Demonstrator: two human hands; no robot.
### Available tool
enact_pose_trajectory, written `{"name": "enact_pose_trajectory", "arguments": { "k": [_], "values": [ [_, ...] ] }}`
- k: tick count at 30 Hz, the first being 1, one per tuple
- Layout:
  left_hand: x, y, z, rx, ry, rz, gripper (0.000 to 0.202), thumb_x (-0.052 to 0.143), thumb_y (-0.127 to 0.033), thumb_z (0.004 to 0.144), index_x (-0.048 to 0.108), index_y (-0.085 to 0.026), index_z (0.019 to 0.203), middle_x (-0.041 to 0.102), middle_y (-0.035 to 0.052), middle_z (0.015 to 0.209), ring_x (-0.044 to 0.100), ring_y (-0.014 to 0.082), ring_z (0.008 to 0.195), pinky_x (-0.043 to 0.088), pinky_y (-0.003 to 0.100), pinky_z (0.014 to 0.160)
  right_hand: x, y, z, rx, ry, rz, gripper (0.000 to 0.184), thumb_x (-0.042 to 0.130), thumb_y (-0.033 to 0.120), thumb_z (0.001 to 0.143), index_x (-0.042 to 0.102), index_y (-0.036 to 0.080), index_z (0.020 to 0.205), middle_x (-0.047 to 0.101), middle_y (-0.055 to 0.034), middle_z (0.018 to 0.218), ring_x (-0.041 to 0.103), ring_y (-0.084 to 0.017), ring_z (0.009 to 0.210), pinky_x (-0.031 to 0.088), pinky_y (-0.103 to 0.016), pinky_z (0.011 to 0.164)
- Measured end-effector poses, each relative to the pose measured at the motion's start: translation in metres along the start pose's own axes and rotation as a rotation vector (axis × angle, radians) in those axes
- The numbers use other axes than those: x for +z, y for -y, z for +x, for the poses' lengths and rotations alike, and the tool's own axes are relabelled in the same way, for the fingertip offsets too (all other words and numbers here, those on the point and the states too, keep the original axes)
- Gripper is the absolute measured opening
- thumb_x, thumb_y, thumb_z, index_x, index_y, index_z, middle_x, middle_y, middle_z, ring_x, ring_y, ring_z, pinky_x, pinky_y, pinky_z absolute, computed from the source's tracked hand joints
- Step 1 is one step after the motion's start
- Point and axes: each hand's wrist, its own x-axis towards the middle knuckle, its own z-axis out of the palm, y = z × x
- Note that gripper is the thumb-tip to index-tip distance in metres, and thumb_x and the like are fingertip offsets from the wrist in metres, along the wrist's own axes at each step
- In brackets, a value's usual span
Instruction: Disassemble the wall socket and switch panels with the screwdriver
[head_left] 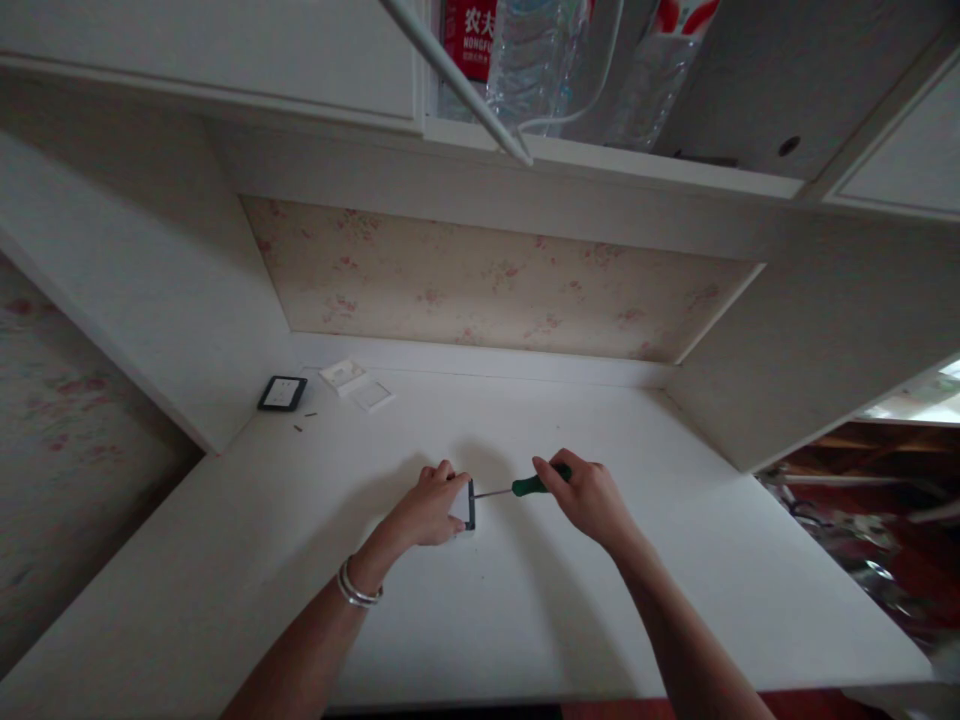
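Observation:
My left hand (431, 505) is closed around a small dark-framed plate (471, 504), which it holds on edge on the white desk (525, 620). My right hand (589, 497) grips the green handle of a screwdriver (534, 486). The thin metal shaft points left, and its tip meets the plate's face. A silver bracelet sits on my left wrist.
At the back left of the desk lie a dark-framed socket plate (283, 393), two white plate parts (355, 383) and a couple of small screws (304, 421). An open overhead cabinet holds water bottles (540, 60). Cluttered items show at the right (870, 540).

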Motion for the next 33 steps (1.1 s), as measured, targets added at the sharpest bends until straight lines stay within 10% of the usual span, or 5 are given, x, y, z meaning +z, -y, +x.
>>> {"name": "enact_pose_trajectory", "arguments": {
  "k": [6,21,33],
  "values": [
    [-0.005,-0.004,0.001,-0.013,0.056,0.017,0.063,0.071,-0.030,0.065,0.051,-0.023,0.125,0.047,0.0084,0.118,0.046,0.0298,0.111,0.040,0.038,0.096,0.028,-0.047,-0.010,0.398,0.112,0.377,0.047,0.046,0.062,0.083,0.053,0.020,0.064,0.053,0.0024,0.043,0.051,-0.012,0.034,0.036,-0.022,0.037],
    [-0.004,-0.004,0.004,-0.016,0.085,0.020,0.066,0.069,-0.028,0.067,0.047,-0.019,0.128,0.046,0.0105,0.122,0.044,0.0305,0.114,0.037,0.039,0.099,0.065,-0.069,-0.034,0.596,0.100,0.535,0.052,0.041,0.064,0.083,0.048,0.020,0.055,0.049,0.0019,0.037,0.049,-0.013,0.031,0.035,-0.023,0.034],
    [-0.002,-0.002,0.004,0.013,0.069,-0.007,0.068,0.068,-0.027,0.066,0.047,-0.021,0.130,0.046,0.0093,0.123,0.043,0.0292,0.116,0.036,0.038,0.101,-0.009,0.012,-0.006,-0.115,0.013,-0.287,0.042,0.041,0.055,0.091,0.062,0.021,0.078,0.070,-0.0055,0.071,0.064,-0.019,0.060,0.033,-0.027,0.054]
  ]
}}
